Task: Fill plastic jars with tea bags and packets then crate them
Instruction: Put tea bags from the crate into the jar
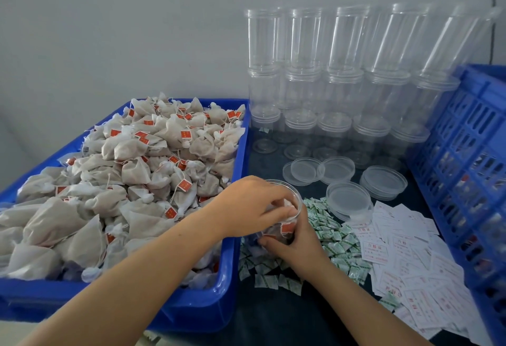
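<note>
A clear plastic jar (294,200) holding tea bags stands just right of the blue bin (235,277). My right hand (295,247) grips its lower side. My left hand (254,203) reaches over the jar's open mouth, fingers curled onto a tea bag at the rim. The blue bin on the left is heaped with beige tea bags (137,170) with red tags. Small green-and-white packets (336,244) lie scattered on the dark table under and right of the jar.
Stacked empty clear jars (328,77) stand at the back against the wall. Loose clear lids (347,197) lie in front of them. White paper slips (410,269) with red print spread at the right. A blue slatted crate (465,154) rises along the right edge.
</note>
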Demonstrator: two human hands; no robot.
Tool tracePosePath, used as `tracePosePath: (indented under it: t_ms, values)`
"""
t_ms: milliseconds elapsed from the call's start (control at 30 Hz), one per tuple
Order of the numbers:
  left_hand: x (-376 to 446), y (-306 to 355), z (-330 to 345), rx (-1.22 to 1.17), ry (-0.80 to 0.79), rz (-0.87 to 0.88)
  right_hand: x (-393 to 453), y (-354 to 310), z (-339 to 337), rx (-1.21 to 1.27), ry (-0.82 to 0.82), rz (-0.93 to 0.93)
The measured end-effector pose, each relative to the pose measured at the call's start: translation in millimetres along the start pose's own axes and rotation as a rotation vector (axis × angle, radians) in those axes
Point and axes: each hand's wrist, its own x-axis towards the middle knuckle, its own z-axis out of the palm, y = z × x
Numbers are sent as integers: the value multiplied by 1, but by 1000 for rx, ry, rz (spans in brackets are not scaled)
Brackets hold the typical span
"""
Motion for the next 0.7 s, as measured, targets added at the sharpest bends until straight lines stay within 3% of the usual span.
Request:
tracePosePath:
  t_ms: [100,267,400,500,700]
  values:
    - [0,-1,2,19,-107,17,2,-3,-5,0,-42,31]
    - [-1,-1,3,15,-130,22,-2,-17,-10,-8,-65,44]
    - [-1,0,-5,-237,31,-3,-10,-24,-16,-15,-60,57]
    - [6,-6,-9,-230,167,-111,-21,-25,-24,-26,-45,98]
    - [55,-9,5,-143,-187,-323,-42,-16,-40,-22,43,130]
